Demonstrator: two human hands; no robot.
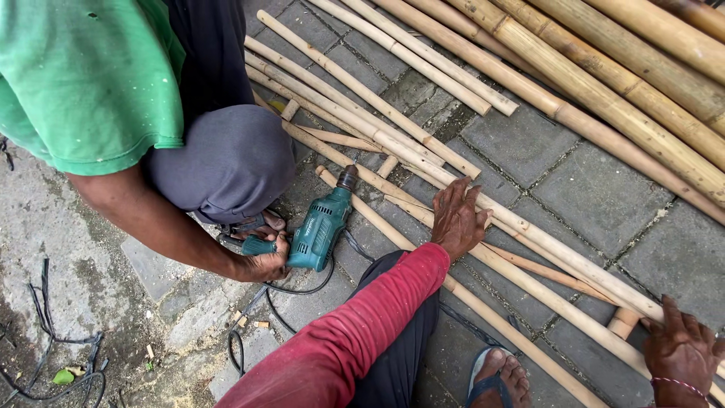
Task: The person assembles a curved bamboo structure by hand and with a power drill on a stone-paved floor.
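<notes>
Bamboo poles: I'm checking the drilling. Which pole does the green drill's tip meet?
The thin pale pole nearest the sandalled foot, its cut end at the green electric drill's chuck.

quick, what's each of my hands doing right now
Left hand: open, pressed flat on the bamboo poles.
Right hand: open, fingers spread, resting on the poles.
</notes>
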